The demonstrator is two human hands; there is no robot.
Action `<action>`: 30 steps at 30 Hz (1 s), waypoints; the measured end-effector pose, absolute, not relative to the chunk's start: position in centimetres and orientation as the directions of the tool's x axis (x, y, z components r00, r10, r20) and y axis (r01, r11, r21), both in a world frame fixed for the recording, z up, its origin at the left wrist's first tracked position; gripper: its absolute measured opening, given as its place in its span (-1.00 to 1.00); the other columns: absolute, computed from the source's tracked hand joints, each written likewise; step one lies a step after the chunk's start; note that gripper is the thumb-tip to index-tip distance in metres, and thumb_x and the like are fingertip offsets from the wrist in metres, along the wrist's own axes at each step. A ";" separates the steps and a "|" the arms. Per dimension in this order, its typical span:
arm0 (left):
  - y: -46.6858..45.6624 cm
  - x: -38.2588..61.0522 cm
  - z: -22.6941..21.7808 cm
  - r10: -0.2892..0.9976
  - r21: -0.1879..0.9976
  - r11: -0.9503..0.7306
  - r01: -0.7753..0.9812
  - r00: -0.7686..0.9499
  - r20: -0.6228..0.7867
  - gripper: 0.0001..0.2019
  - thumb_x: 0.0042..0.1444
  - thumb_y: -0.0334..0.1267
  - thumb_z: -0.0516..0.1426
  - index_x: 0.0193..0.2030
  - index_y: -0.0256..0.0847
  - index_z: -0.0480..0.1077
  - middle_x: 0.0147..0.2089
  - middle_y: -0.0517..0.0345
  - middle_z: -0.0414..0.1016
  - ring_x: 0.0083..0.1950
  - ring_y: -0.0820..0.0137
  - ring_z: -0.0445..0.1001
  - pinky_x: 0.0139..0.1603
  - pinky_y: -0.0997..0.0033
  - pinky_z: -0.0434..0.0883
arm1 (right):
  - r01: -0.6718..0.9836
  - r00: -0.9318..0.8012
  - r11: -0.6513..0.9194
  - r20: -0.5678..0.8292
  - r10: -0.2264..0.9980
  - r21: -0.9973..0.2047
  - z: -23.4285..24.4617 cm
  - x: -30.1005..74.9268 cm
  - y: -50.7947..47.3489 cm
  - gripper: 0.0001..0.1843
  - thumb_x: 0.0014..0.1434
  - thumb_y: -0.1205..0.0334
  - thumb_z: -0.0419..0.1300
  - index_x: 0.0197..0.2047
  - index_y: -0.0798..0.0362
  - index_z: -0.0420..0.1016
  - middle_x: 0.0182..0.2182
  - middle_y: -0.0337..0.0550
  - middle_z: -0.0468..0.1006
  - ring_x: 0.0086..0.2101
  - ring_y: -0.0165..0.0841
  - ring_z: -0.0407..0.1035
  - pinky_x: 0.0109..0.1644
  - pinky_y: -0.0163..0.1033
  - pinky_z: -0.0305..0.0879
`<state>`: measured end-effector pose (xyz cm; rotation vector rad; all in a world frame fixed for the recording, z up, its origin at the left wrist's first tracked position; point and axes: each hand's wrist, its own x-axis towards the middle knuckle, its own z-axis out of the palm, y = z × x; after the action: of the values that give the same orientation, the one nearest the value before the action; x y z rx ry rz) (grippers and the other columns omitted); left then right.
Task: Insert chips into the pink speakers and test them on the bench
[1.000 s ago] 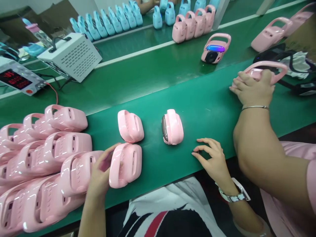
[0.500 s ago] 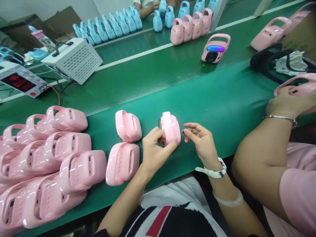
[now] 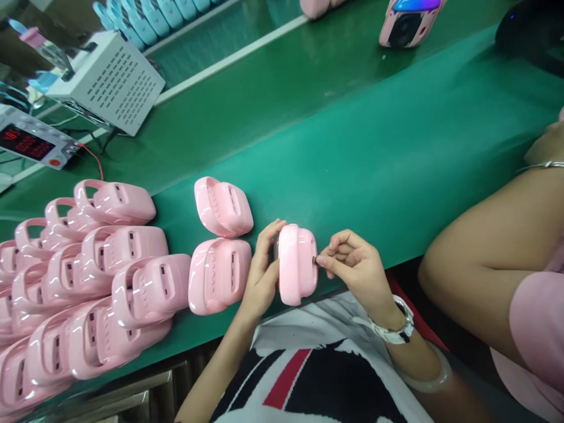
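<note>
My left hand (image 3: 263, 273) is closed on a glossy pink portable speaker (image 3: 294, 264) near the table's front edge. Thumb and fingers grip its left side, and its back faces right. My right hand (image 3: 355, 267) pinches a small dark piece (image 3: 314, 260) between thumb and finger. That piece touches the speaker's right side; whether it sits inside a slot there I cannot tell. Just left of my left hand stand two more pink speakers, a nearer one (image 3: 220, 276) and a farther one (image 3: 224, 207), apart from the larger group.
Rows of pink speakers (image 3: 152, 288) crowd the left of the green table (image 3: 352, 158). Behind them are a power supply (image 3: 37, 138) with a red display and a vented grey box (image 3: 110, 82). A lit speaker (image 3: 408, 23) stands far right. A co-worker's arm (image 3: 489, 229) reaches in.
My right hand has brought the small dark piece left against the speaker. My left hand has turned the speaker and brought it lower. The view has tilted down.
</note>
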<state>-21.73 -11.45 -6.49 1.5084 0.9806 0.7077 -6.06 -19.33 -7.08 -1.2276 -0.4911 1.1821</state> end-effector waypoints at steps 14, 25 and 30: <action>-12.2 -20.4 -6.2 0.897 0.994 0.036 0.103 0.435 -0.078 -0.65 0.15 -0.25 0.10 0.09 -0.10 0.31 0.08 0.12 0.41 0.08 0.29 0.39 0.10 0.37 0.37 | -0.350 0.225 -0.214 -0.304 0.926 -0.912 -8.4 -5.8 -18.6 -0.54 -0.15 0.00 0.45 -0.45 0.03 0.26 -0.65 -0.46 0.07 -0.61 -0.53 -0.04 -0.56 -0.39 -0.09; -12.0 -20.5 -7.0 0.891 0.995 0.039 0.091 0.447 -0.076 -0.65 0.11 -0.32 0.09 0.07 -0.04 0.32 0.08 0.17 0.38 0.11 0.32 0.35 0.14 0.38 0.33 | -0.528 0.097 -0.227 -0.323 0.942 -0.819 -8.2 -5.0 -18.9 -0.70 -0.08 0.13 0.44 -0.41 0.03 0.40 -0.51 -0.31 0.38 -0.50 -0.50 0.24 -0.41 -0.39 0.23; -12.2 -20.4 -6.8 0.887 0.995 0.062 0.078 0.452 -0.091 -0.63 0.10 -0.30 0.10 0.08 -0.05 0.31 0.07 0.14 0.37 0.08 0.30 0.36 0.11 0.35 0.34 | -0.552 0.087 -0.260 -0.365 0.927 -0.792 -8.3 -4.9 -18.8 -0.68 -0.21 0.20 0.51 -0.47 0.06 0.45 -0.54 -0.32 0.39 -0.51 -0.52 0.23 -0.41 -0.41 0.20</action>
<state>-20.40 -12.19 -6.84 1.3826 0.9328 0.7704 -4.87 -18.78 -8.26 -1.0853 -0.4741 1.5106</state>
